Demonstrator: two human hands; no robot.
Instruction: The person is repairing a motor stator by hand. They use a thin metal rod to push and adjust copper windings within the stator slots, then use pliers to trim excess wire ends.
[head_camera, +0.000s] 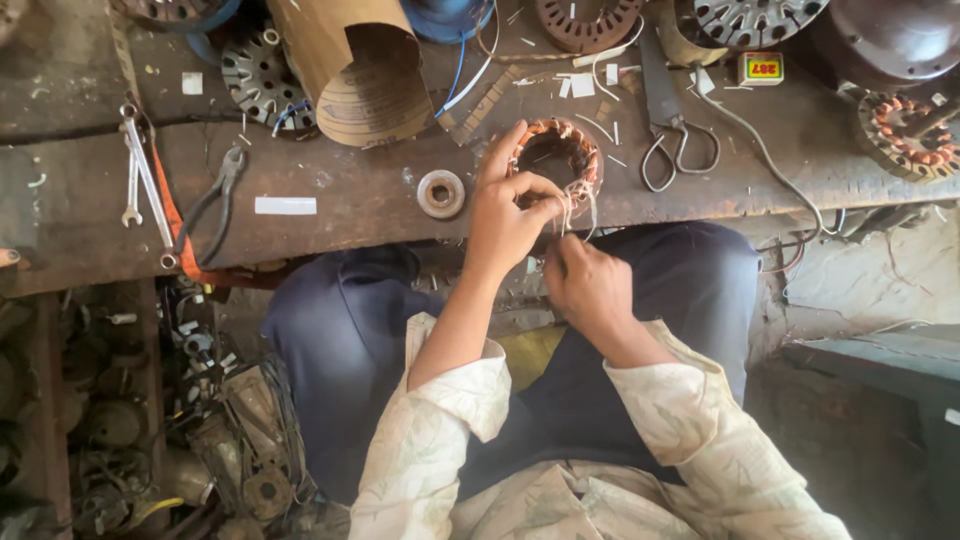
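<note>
While the wound stator ring (556, 152) lies flat at the worktop (350, 195) edge, the left hand (505, 215) curls on its near rim, pinching pale wire leads (577, 205); the right hand (590, 285), just below, pinches their ends.

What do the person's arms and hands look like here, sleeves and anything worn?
Both hands, left hand and right hand, are bare: no gloves, and no rings or watch that I can make out. The sleeves are pale cream with a faint leaf print, pushed up the forearms.
</note>
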